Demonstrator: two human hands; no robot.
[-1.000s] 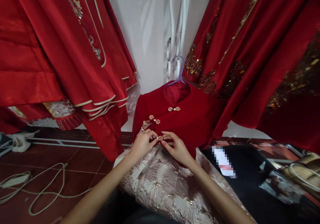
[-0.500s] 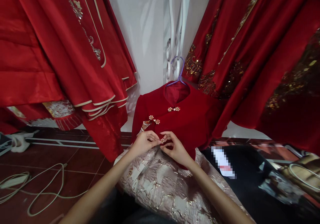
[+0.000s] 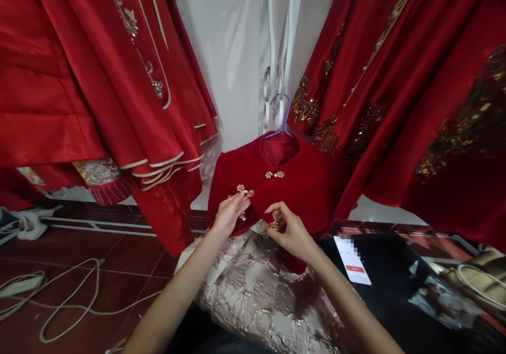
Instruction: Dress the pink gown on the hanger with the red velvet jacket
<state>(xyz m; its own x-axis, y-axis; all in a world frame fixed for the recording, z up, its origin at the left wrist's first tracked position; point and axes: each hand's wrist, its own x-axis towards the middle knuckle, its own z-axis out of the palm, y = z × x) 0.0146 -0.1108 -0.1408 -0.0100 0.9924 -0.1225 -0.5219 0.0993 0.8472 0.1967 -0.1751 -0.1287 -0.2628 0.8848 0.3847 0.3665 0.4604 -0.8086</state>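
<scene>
A red velvet garment (image 3: 300, 198) on a purple hanger (image 3: 284, 126) spreads out before me. Beaded flower frog buttons sit on it: one frog button (image 3: 274, 175) below the collar, another (image 3: 240, 188) on the left side. My right hand (image 3: 290, 230) pinches a lower beaded frog button (image 3: 274, 226) at the front edge, between thumb and fingertips. Fingers stretched out, my left hand (image 3: 231, 214) lies on the garment's left side, just below the upper-left button. That hand partly covers a beaded ornament. Beneath is patterned pale pink fabric (image 3: 253, 296).
Red gowns hang on the left (image 3: 90, 80) and right (image 3: 395, 106). Behind stands a white cabinet (image 3: 221, 43). To the right, a lit phone (image 3: 351, 262) lies on a dark surface, near a clear plastic bag (image 3: 443, 298). A pale cable (image 3: 95, 291) coils on the tiled floor.
My hands were together at the lower frog button. My left hand has let go and shifted up and left, its fingers straightening. My right hand has moved right, keeping the button.
</scene>
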